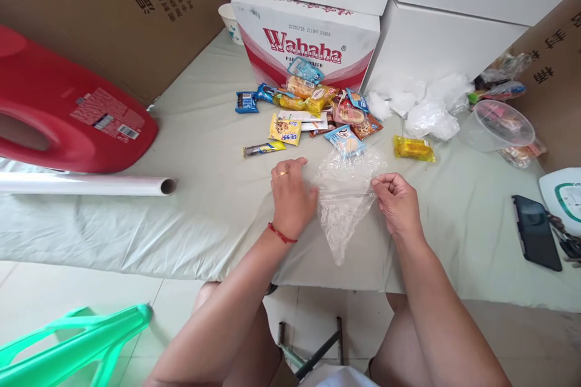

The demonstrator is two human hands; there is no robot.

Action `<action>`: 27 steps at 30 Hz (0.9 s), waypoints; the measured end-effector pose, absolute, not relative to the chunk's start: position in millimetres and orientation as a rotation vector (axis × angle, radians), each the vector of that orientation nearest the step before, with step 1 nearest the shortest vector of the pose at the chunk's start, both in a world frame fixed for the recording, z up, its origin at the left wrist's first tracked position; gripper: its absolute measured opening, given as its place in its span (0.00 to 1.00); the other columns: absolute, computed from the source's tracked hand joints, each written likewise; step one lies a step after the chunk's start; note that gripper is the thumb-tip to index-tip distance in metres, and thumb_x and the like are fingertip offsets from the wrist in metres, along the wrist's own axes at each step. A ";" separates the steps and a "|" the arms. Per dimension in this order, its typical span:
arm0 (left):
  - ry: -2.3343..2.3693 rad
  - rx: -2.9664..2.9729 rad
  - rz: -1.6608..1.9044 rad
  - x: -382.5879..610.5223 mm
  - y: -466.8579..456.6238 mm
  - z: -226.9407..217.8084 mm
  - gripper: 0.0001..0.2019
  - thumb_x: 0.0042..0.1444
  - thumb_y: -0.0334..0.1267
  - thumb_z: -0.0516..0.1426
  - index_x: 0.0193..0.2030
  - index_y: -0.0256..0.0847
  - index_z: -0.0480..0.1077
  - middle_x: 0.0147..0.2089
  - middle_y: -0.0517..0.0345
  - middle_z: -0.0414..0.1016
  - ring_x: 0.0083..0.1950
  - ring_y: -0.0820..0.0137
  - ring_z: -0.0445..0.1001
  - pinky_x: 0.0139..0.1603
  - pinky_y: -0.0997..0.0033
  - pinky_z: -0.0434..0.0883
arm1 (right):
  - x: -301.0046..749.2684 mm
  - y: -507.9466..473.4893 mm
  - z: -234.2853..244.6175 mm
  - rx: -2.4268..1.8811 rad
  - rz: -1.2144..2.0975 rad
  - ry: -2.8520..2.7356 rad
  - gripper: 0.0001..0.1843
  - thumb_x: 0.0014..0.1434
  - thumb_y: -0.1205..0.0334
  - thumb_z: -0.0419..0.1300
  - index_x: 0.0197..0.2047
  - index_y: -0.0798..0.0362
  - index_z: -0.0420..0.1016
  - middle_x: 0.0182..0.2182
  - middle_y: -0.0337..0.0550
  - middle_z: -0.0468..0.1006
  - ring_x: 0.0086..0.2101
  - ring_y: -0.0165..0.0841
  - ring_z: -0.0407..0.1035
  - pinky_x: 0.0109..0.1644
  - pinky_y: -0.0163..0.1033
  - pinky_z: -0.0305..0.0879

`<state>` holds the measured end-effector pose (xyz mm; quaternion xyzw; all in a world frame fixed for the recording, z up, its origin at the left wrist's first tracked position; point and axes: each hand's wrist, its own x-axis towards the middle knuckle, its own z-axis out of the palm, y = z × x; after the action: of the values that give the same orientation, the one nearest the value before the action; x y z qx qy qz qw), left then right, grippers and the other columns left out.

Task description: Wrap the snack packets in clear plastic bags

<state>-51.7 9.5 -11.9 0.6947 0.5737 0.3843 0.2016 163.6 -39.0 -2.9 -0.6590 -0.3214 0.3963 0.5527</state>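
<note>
A crinkled clear plastic bag [342, 208] lies on the cloth-covered table in front of me, narrowing to a point toward the table's front edge. At its right edge, my right hand [399, 202] pinches the film between thumb and fingers. My left hand [294, 196], with a ring and a red bracelet, rests just left of the bag, its thumb apart from the fingers and nothing visible held. Beyond the bag is a pile of wrapped snacks, with a light-blue packet [345, 140] touching its top end. A yellow packet [414, 149] sits apart to the right.
A Wahaba-style carton marked Wahaha [313, 42] stands behind the snacks. Crumpled white bags [431, 112] and a clear tub [497, 127] are at right, beside a phone [537, 233]. Leftward are a red jug [68, 109] and a film roll [86, 184].
</note>
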 end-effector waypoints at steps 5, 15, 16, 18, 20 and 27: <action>0.957 2.313 1.161 -38.5 -4.0 -9.7 0.14 0.57 0.21 0.54 0.45 0.43 0.73 0.49 0.48 0.75 0.54 0.59 0.71 0.54 0.55 0.72 | 156.0 -38.6 -3.7 -1.498 0.948 -0.754 0.16 0.50 0.51 0.74 0.32 0.51 0.75 0.23 0.31 0.69 0.21 0.24 0.55 0.22 0.32 0.52; 0.953 1.582 1.139 -15.3 -7.1 -5.2 0.04 0.61 0.37 0.63 0.41 0.42 0.75 0.40 0.57 0.71 0.35 0.72 0.70 0.32 0.72 0.67 | 144.9 -42.8 4.1 -1.069 1.271 -0.647 0.13 0.53 0.52 0.75 0.35 0.48 0.77 0.35 0.39 0.83 0.36 0.33 0.75 0.43 0.39 0.73; 0.961 1.554 1.138 -13.7 -6.3 -5.5 0.05 0.60 0.39 0.64 0.40 0.42 0.75 0.39 0.58 0.71 0.35 0.72 0.70 0.32 0.72 0.67 | 143.8 -43.2 3.9 -1.067 1.272 -0.664 0.13 0.54 0.52 0.75 0.35 0.47 0.77 0.35 0.39 0.83 0.37 0.34 0.76 0.44 0.40 0.74; 0.985 1.524 1.135 -11.1 -5.4 -6.0 0.09 0.57 0.41 0.67 0.40 0.42 0.74 0.39 0.58 0.71 0.36 0.71 0.70 0.33 0.71 0.67 | 141.9 -43.7 2.9 -1.072 1.272 -0.697 0.13 0.55 0.51 0.74 0.35 0.47 0.77 0.36 0.40 0.84 0.39 0.35 0.78 0.46 0.41 0.74; 1.014 1.525 1.135 -9.5 -5.2 -6.4 0.11 0.56 0.42 0.68 0.41 0.43 0.73 0.41 0.58 0.72 0.37 0.71 0.70 0.35 0.70 0.68 | 140.5 -43.9 1.4 -1.085 1.263 -0.731 0.12 0.57 0.51 0.73 0.36 0.47 0.77 0.37 0.40 0.85 0.41 0.36 0.78 0.48 0.41 0.73; 1.103 1.619 1.182 -9.5 -6.1 -6.6 0.08 0.61 0.43 0.64 0.38 0.42 0.73 0.38 0.58 0.74 0.37 0.70 0.71 0.39 0.68 0.69 | 136.7 -47.0 -6.1 -1.157 1.143 -0.924 0.10 0.61 0.51 0.71 0.38 0.47 0.79 0.35 0.38 0.82 0.39 0.33 0.76 0.49 0.39 0.70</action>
<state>-9.5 -6.1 -6.6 0.6441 0.4387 0.4703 0.4142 136.7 -47.0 -6.1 -0.4978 -0.3976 0.4918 0.5935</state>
